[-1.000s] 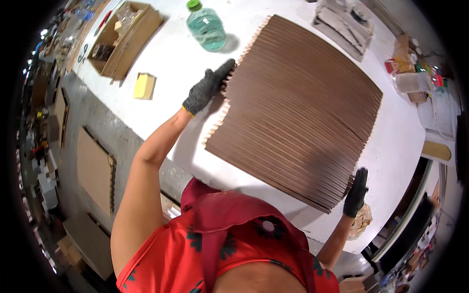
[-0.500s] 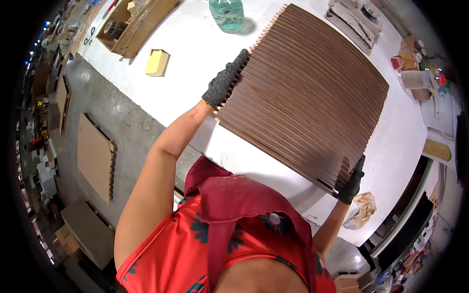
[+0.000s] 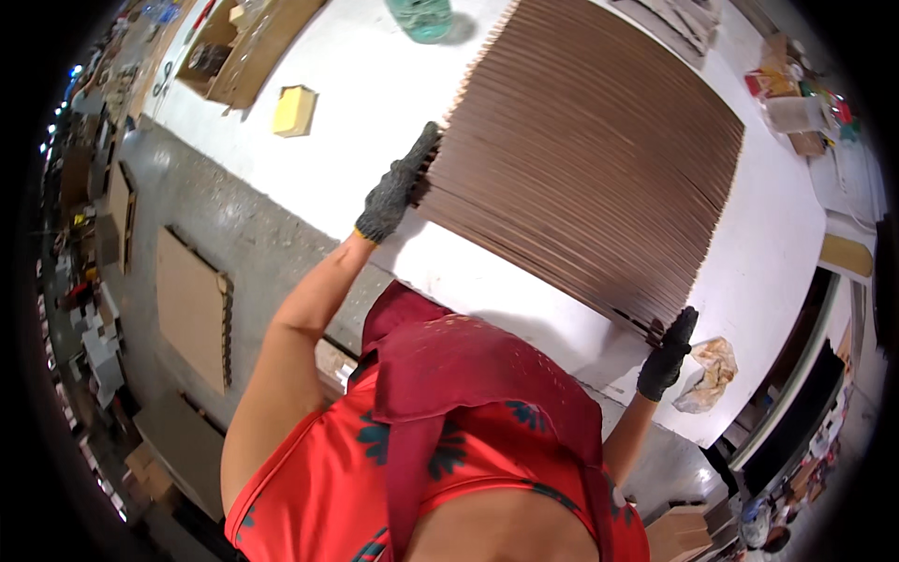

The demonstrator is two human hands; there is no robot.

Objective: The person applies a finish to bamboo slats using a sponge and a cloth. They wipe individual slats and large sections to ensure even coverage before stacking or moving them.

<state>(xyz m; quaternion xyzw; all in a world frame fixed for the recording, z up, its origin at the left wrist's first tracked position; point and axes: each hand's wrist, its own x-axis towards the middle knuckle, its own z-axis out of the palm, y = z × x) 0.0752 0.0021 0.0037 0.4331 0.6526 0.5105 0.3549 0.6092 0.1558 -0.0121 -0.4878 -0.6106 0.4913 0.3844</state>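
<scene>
A wide row of dark brown wooden strips (image 3: 590,150) lies side by side on the white table, with pale ends along its left and right edges. My left hand (image 3: 398,192), in a dark grey knitted glove with a yellow cuff, lies along the left edge near the front corner. Its fingers are stretched out flat against the strip ends. At the near right corner is my right hand (image 3: 668,358), also gloved. Its fingers are extended upward and the thumb stands apart, with nothing in the grip. Whether this hand still touches the strips I cannot tell.
A yellow block (image 3: 294,110) and an open cardboard box (image 3: 253,70) sit at the far left of the table (image 3: 356,94). Behind is a green translucent container (image 3: 421,17). A crumpled stained wrapper (image 3: 709,377) lies beside my right hand. Flat boards (image 3: 192,304) stand lower left.
Both hands have shifted outward from the strips, the right one loosening off the near corner. The strips sit higher in the view, their left edge looking more even.
</scene>
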